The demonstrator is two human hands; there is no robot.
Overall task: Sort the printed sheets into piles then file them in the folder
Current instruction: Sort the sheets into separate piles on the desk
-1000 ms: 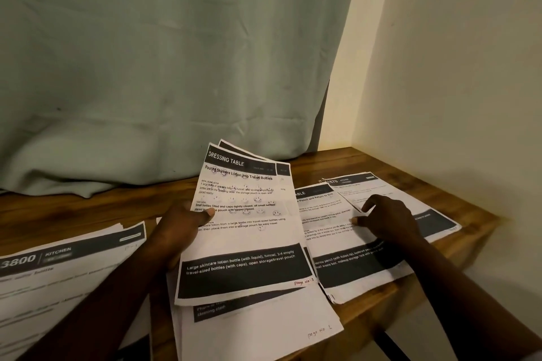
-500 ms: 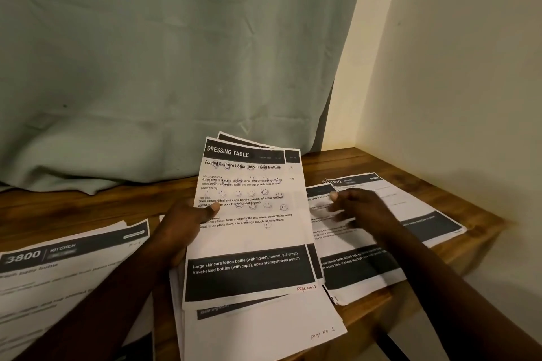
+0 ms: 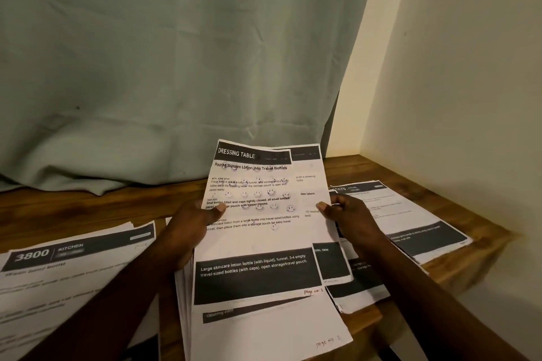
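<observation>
- Several piles already lie on the worktop: a kitchen pile at near left, a right pile at far right, and a centre pile near the middle, under the raised pages.
- Left grip pinches the Dressing Table sheet, thumb on its face, holding it above the centre pile.
- Right grip pinches the right edge of a second sheet just behind it.
- Sorting looks part done; the held pages are not yet placed.
- No folder shows, so filing seems not begun.
</observation>
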